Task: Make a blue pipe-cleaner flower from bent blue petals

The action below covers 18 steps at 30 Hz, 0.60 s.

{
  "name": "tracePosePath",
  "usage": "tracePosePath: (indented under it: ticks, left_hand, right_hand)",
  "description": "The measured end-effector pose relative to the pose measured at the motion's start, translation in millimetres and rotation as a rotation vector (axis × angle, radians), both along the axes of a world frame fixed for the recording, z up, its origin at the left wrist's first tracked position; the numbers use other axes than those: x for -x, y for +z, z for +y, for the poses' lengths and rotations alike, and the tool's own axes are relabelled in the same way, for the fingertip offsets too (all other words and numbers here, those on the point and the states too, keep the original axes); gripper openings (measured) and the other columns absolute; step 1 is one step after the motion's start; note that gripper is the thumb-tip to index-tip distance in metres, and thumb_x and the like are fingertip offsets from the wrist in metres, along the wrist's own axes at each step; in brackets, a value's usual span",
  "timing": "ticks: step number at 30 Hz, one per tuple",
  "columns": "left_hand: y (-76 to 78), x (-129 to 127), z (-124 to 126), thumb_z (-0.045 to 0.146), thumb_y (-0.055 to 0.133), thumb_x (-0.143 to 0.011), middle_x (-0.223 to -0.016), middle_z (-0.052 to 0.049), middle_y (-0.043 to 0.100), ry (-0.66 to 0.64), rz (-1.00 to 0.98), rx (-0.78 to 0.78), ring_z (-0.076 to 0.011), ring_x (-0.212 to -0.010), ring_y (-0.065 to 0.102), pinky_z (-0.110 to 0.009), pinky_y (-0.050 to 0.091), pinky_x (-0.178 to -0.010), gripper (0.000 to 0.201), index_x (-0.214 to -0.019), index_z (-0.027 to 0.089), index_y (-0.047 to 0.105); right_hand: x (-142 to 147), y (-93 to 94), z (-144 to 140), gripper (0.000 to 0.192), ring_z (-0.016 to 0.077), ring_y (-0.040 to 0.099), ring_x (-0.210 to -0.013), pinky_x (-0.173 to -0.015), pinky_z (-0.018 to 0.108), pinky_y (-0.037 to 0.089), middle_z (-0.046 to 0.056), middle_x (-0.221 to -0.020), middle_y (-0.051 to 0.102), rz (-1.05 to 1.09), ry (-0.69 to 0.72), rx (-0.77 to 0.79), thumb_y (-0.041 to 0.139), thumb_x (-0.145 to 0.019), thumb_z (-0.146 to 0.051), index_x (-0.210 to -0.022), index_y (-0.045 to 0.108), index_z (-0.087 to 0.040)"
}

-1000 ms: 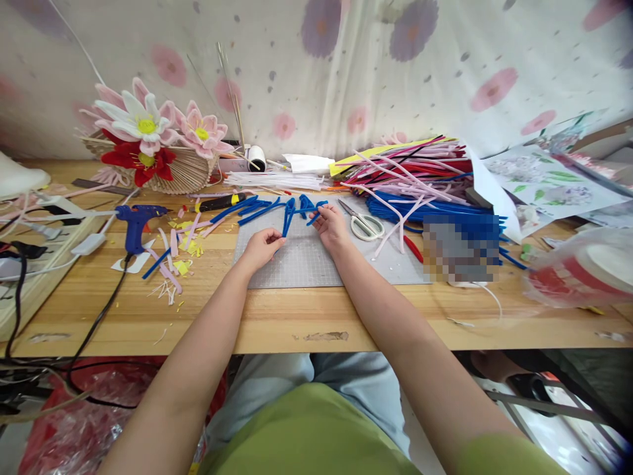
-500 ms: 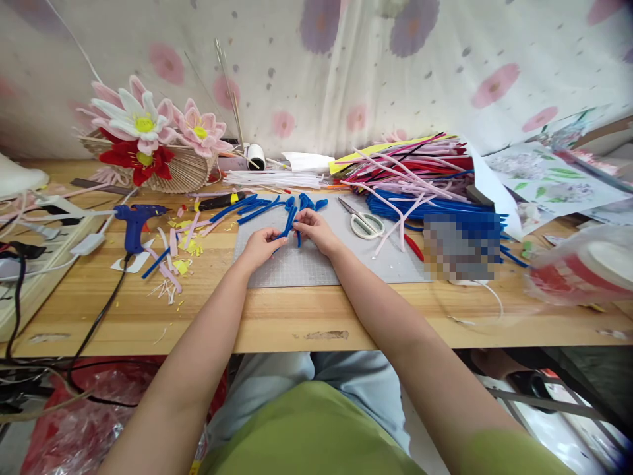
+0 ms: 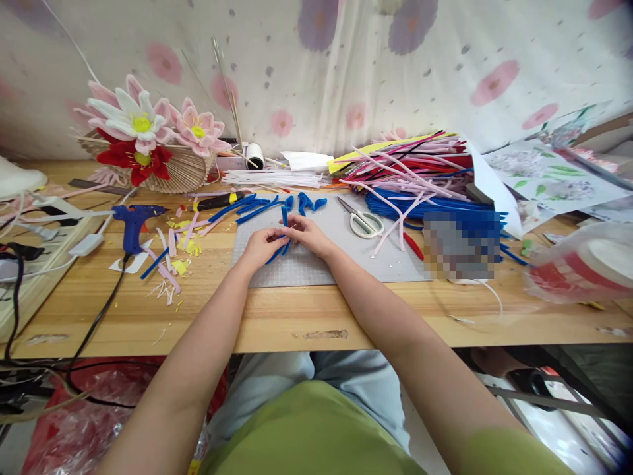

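Centrally, hands (image 3: 289, 241) mid-mat (image 3: 316, 267), edges clear.

left hand (image 3: 261, 245), right hand (image 3: 307, 233), fingertips meeting, pinched

A wooden table (image 3: 297, 316) carries a grey cutting mat (image 3: 316, 264) with scissors (image 3: 363, 221) on it, a blue glue gun (image 3: 133, 221) to the left, a basket of flowers (image 3: 148, 148) behind, and a heap of pipe cleaners (image 3: 415, 175) to the right.

I see my left hand (image 3: 261, 245) and right hand (image 3: 307, 234) pinching a blue pipe cleaner (image 3: 283, 232) together over the grey mat (image 3: 316, 264); scissors (image 3: 363, 221) lie right of the grip.
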<state>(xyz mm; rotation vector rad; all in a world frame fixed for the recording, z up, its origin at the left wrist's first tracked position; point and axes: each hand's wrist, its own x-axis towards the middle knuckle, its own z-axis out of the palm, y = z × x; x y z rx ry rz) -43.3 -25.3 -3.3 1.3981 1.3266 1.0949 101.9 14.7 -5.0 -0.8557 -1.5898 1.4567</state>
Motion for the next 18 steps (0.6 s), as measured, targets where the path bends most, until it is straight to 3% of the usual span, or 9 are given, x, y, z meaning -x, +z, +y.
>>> tracePosePath:
  ticks: [4, 7, 10, 15, 18]
  left_hand:
    - [0.0, 0, 0, 0.041, 0.065, -0.066, -0.05, 0.003, 0.056, 0.008, 0.017, 0.047, -0.0099, -0.042, 0.047, -0.023, 0.034, -0.043, 0.027, -0.075, 0.016, 0.069]
    - [-1.6, 1, 1, 0.041, 0.063, -0.067, -0.049, 0.003, 0.055, 0.035, 0.047, 0.025, -0.0098, -0.043, 0.046, -0.022, 0.034, -0.044, 0.027, -0.073, 0.016, 0.07]
    - [-2.6, 1, 2, 0.038, 0.065, -0.066, -0.047, 0.003, 0.053, 0.05, 0.076, -0.015, -0.0085, -0.044, 0.043, -0.021, 0.032, -0.044, 0.022, -0.066, 0.016, 0.069]
    - [3.2, -2, 1, 0.032, 0.066, -0.062, -0.043, 0.003, 0.05, 0.008, 0.021, 0.104, -0.0086, -0.041, 0.043, -0.022, 0.033, -0.043, 0.019, -0.052, 0.015, 0.062]
    - [7.8, -2, -1, 0.032, 0.066, -0.062, -0.04, 0.003, 0.048, -0.009, 0.024, 0.088, -0.008, -0.039, 0.041, -0.021, 0.031, -0.042, 0.022, -0.049, 0.015, 0.06]
  right_hand:
    - [3, -2.3, 2, 0.038, 0.0066, 0.042, -0.049, -0.046, 0.021, 0.033, -0.005, -0.054, 0.049, 0.02, -0.15, 0.034, 0.067, -0.061, -0.052, -0.063, 0.053, -0.017]
    - [2, -1.8, 5, 0.037, 0.0073, 0.042, -0.049, -0.048, 0.022, 0.035, -0.004, -0.054, 0.052, 0.062, -0.276, 0.06, 0.066, -0.061, -0.053, -0.063, 0.056, -0.017]
    - [2, -1.9, 6, 0.035, 0.0077, 0.043, -0.05, -0.05, 0.023, 0.036, -0.002, -0.054, 0.053, 0.082, -0.315, 0.06, 0.066, -0.063, -0.051, -0.063, 0.057, -0.017]
    - [3, -4.4, 7, 0.034, 0.0074, 0.044, -0.053, -0.053, 0.022, 0.037, -0.002, -0.058, 0.052, 0.15, -0.379, 0.08, 0.066, -0.063, -0.05, -0.064, 0.057, -0.017]
    - [3, -3.3, 7, 0.032, 0.0075, 0.043, -0.052, -0.052, 0.023, 0.036, -0.003, -0.057, 0.05, 0.141, -0.355, 0.065, 0.064, -0.066, -0.049, -0.065, 0.057, -0.017]
